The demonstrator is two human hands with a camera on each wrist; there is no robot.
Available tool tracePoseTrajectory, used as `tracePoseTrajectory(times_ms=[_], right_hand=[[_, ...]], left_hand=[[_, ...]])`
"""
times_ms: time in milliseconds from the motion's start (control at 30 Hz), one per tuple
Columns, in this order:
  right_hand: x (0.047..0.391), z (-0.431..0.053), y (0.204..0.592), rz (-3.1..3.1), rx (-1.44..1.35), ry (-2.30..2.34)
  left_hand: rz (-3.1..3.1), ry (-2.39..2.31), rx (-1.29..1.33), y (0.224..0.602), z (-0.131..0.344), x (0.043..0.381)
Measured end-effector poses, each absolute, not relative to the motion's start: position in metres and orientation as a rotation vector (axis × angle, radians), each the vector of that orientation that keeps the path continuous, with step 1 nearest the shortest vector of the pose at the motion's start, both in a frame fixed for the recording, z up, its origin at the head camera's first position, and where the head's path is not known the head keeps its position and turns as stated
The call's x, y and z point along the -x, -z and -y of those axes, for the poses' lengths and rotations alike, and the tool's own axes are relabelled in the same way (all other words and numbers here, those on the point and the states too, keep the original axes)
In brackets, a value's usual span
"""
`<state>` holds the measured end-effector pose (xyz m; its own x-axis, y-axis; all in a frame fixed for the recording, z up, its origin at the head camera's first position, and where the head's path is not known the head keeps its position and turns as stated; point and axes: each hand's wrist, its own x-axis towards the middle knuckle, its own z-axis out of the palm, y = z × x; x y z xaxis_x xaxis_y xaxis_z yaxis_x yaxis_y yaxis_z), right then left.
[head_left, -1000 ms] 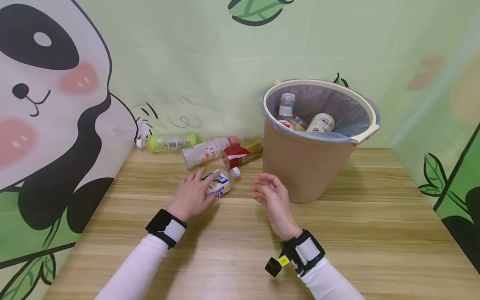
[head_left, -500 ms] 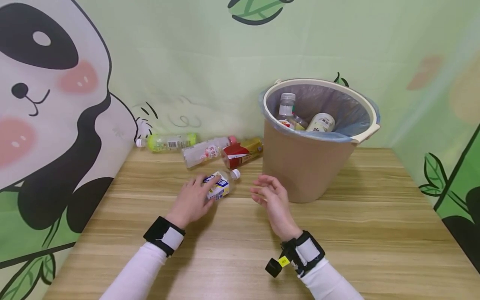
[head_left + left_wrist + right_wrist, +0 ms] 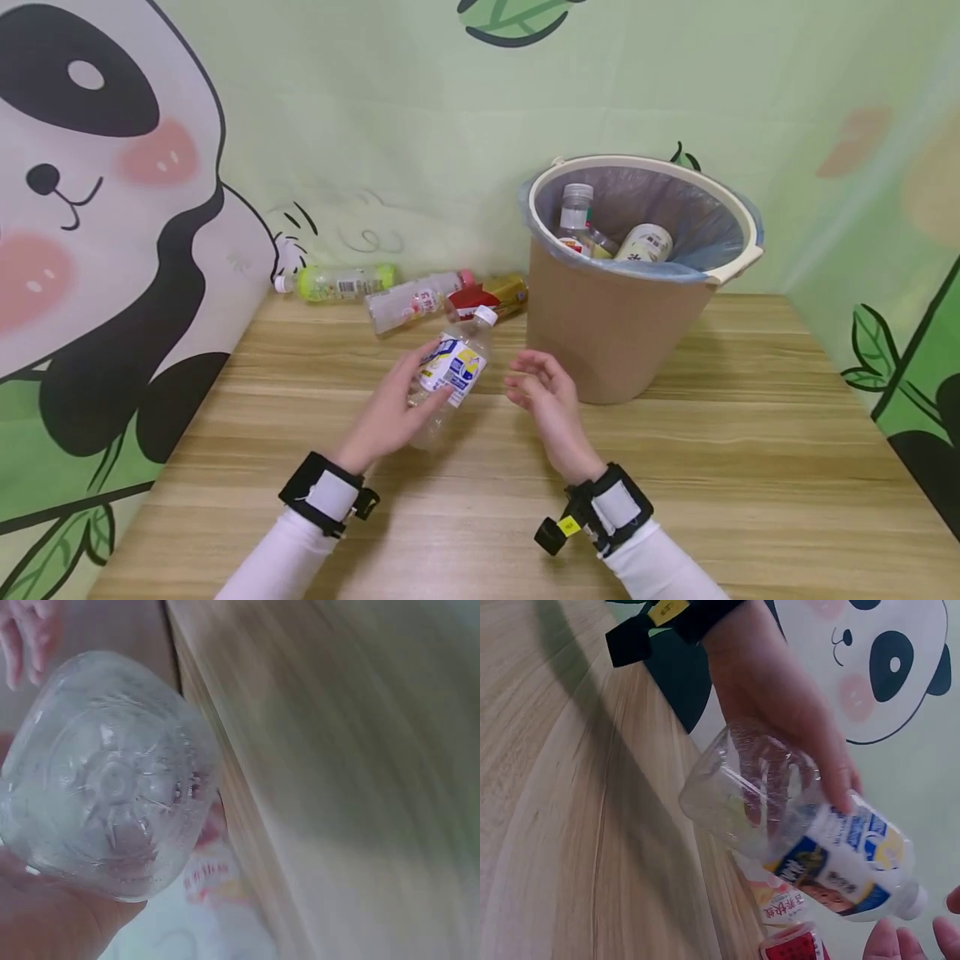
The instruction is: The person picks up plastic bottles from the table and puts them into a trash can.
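My left hand (image 3: 393, 408) grips a clear plastic bottle (image 3: 453, 367) with a white, blue and yellow label and a white cap. The bottle is tilted, its cap pointing up and away to the right. In the left wrist view the ribbed base of the bottle (image 3: 112, 780) faces the camera. The right wrist view shows the thumb along the label of the bottle (image 3: 840, 862). My right hand (image 3: 551, 408) holds nothing, its fingers loosely bent, to the right of the bottle and in front of the bin (image 3: 600, 325).
A green-labelled bottle (image 3: 345, 284), a pink-capped bottle (image 3: 408, 303) and a red and gold container (image 3: 498, 295) lie along the back wall. Several discarded containers, including an upright bottle (image 3: 576, 212) and a white can (image 3: 647, 243), are inside the bag-lined bin.
My left hand has taken hold of the labelled bottle and raised it off the table, tilting its cap upward and bringing it closer. The right hand has stayed almost still.
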<state>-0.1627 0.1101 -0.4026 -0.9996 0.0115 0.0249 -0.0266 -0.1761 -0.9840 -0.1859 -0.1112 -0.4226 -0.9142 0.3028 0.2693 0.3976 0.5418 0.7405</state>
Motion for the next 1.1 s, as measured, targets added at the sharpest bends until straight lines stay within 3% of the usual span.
tracePoseTrajectory(times_ms=[233, 533, 833, 1100], right_hand=[[0.158, -0.106, 0.404, 2.164, -0.234, -2.231], [0.154, -0.100, 0.404, 2.260, -0.319, -2.100], [0.144, -0.101, 0.382, 2.326, -0.434, -1.993], [0.143, -0.104, 0.378, 2.434, -0.479, -1.914]], left_hand=[[2.496, 1.752, 0.495, 0.415, 0.089, 0.170], [2.421, 1.922, 0.472, 0.382, 0.066, 0.143], [2.524, 1.798, 0.578, 0.411, 0.066, 0.154], [2.584, 1.483, 0.596, 0.412, 0.075, 0.158]])
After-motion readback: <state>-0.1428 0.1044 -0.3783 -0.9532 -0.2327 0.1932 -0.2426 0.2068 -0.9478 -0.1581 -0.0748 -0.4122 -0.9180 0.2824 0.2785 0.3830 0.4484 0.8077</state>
